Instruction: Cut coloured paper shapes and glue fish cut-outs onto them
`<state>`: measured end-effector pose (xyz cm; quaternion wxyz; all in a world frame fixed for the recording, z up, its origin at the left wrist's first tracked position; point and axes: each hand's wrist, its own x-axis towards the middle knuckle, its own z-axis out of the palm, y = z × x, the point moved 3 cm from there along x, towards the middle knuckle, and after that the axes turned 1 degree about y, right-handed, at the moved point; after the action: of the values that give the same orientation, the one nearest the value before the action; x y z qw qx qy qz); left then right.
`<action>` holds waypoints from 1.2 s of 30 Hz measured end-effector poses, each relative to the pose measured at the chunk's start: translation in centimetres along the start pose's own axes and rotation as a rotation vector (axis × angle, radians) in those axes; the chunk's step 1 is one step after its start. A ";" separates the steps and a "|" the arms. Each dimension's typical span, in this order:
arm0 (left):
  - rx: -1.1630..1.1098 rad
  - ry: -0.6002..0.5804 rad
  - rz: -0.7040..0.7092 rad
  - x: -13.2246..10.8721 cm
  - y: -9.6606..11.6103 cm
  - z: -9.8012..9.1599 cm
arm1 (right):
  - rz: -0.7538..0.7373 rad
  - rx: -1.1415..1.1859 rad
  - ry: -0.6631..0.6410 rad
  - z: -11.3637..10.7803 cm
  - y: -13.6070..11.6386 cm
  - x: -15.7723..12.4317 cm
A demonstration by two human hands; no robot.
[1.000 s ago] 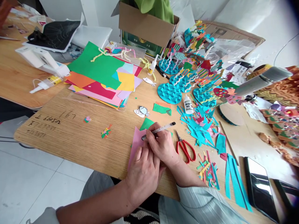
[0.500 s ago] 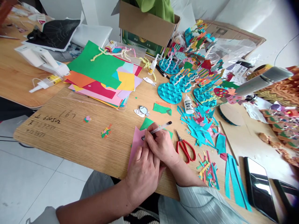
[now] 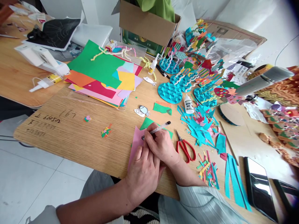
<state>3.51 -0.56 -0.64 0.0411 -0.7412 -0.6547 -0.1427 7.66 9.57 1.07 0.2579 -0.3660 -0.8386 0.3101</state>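
Note:
My right hand [image 3: 162, 144] is closed round a pen [image 3: 160, 128] with a pale barrel and dark end. Its tip meets a sheet of pink paper [image 3: 135, 144] near the table's front edge, where a small dark mark shows. My left hand [image 3: 143, 171] lies flat over the lower part of that sheet, fingers stretched out and touching my right hand. Green paper [image 3: 145, 123] shows beneath the pink sheet. To the right rest red-handled scissors [image 3: 185, 151], blades slightly apart. Just beyond the hands are fish cutouts [image 3: 143, 110] and a green paper scrap [image 3: 162, 108].
A stack of coloured paper [image 3: 100, 67] lies at the left. Blue scraps [image 3: 198, 127] and a white glue bottle [image 3: 188, 105] are at the right, before blue discs [image 3: 169, 93] with paper fish. A phone [image 3: 260, 186] sits front right; a cardboard box [image 3: 147, 23] stands behind.
The pen's upper end has tilted very slightly to the left. Both hands stay in nearly the same place on the pink paper.

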 end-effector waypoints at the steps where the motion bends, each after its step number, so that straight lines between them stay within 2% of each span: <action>1: 0.000 -0.001 0.001 0.0 0.0 0.0 | -0.003 -0.003 0.004 0.0 0.0 0.0; 7: -0.001 0.014 0.002 -0.1 0.0 0.0 | -0.021 -0.009 0.052 -0.1 0.1 -0.1; 19: -0.006 0.011 0.005 -0.1 0.0 0.0 | 0.003 -0.015 0.000 -0.2 -0.3 0.1; 23: -0.004 0.023 0.006 -0.1 -0.1 -0.3 | -0.021 0.003 0.126 -0.5 -0.4 -0.3; 27: -0.008 0.014 0.000 0.1 -0.1 -0.4 | 0.017 0.034 0.250 -0.8 -0.2 -0.8; 36: -0.006 -0.011 0.005 0.2 -0.2 -0.5 | 0.088 0.092 0.208 -0.8 0.1 -0.5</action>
<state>3.24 -0.48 -0.13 0.0356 -0.7437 -0.6526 -0.1405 8.54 9.50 1.44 0.3461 -0.4202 -0.7754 0.3199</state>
